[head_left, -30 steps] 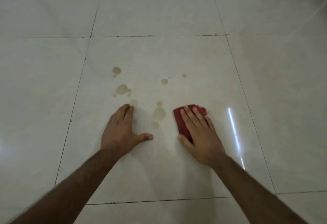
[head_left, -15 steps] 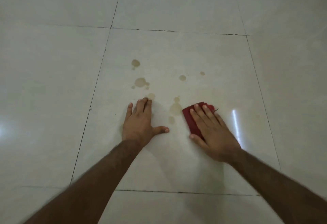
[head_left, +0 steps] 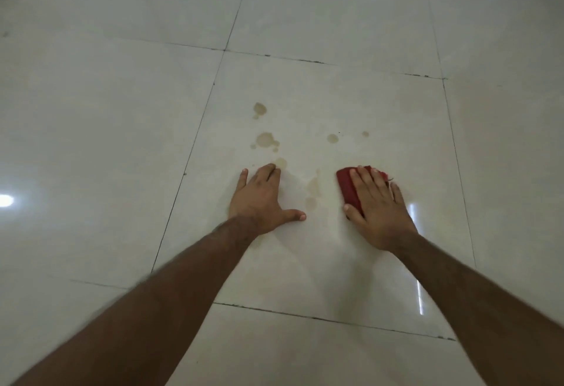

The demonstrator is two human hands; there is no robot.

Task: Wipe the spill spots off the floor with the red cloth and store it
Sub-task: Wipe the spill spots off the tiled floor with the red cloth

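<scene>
Red cloth (head_left: 348, 189) lay flat on the pale tiled floor (head_left: 335, 263), pinned under the right hand (head_left: 377, 205), whose fingers were straight and spread, pressing it down rather than gripping. Left hand (head_left: 259, 199) was planted palm-down on the tile, fingers extended, holding nothing, its fingertips touching 1 faint brown spot (head_left: 280, 162). Between the 2 hands sat a smeared pale stain (head_left: 312, 190), just beside the cloth's left edge. Farther out, a larger blotch (head_left: 265, 140), another spot (head_left: 259, 108) beyond it and 2 small dots (head_left: 332, 138) were untouched. So the wiping step looked barely under way! By my reckoning, the next move called for sliding the cloth left across that near smear, with steady downward pressure, then pushing forward to the far spots. Storage remained a long way off.
</scene>
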